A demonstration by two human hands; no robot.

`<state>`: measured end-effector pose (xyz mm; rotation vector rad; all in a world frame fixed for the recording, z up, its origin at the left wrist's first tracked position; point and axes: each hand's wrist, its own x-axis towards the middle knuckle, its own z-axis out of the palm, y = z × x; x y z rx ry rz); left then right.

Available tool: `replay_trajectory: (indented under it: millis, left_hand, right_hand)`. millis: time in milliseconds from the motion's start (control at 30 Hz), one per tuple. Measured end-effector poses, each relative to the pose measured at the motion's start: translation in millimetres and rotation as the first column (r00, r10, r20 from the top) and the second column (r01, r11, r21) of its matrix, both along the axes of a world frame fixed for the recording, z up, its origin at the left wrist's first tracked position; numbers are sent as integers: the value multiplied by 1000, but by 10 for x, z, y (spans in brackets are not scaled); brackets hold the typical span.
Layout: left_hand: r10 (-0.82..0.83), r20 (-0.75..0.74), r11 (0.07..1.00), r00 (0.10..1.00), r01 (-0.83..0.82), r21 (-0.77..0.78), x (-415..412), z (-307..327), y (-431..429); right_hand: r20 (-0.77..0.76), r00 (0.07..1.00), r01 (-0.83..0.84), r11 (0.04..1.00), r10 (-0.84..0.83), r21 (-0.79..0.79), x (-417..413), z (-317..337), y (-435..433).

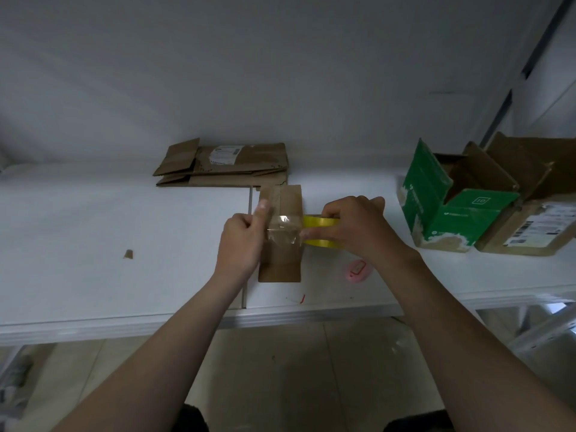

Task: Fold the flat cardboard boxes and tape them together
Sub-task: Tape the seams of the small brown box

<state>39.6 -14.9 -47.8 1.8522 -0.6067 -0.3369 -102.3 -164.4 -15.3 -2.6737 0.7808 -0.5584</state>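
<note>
1. The small cardboard box lies on the white worktop, between the two hands.
2. The left hand pinches the end of a clear tape strip at the box's left edge.
3. The right hand grips the yellow tape roll, just right of the box.
4. Fingers cover most of the roll; a pink object near the right wrist is too blurred to name.

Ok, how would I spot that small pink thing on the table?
Start at the white table and go toward its front edge, right of the small brown box. The pink thing lies near the right hand, which grips a yellow tape roll. Nothing else there is pink and rounded.
</note>
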Motion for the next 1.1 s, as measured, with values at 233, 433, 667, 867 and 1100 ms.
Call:
replay_trajectory:
  millis: [233, 433, 667, 867, 1100]
  left_hand:
    - [100, 93, 961, 991, -120, 251, -127, -47, -168]
    - [212, 93, 956, 973, -226, 185, -206, -48, -215]
    - [228, -25, 974, 973, -227, 16, -15, -130, -87]
    - [179, 301, 971, 937, -217, 99, 36, -190, -80]
    - [-50, 619, 918, 784, -209, 338, -122, -146, -69]
  right_hand:
    - [-67, 997, -40, 999, 41, 17, -5, 14, 51]
    - [-77, 996, -32, 999, 33, 19, -6, 18, 57]
    - [-28, 1000, -4, 999, 5, 44, 3, -26, 31]
    - [-30, 999, -14, 1000, 14, 22, -9, -22, 33]
    - [-52, 999, -16, 1000, 15, -3, -16, -26, 20]
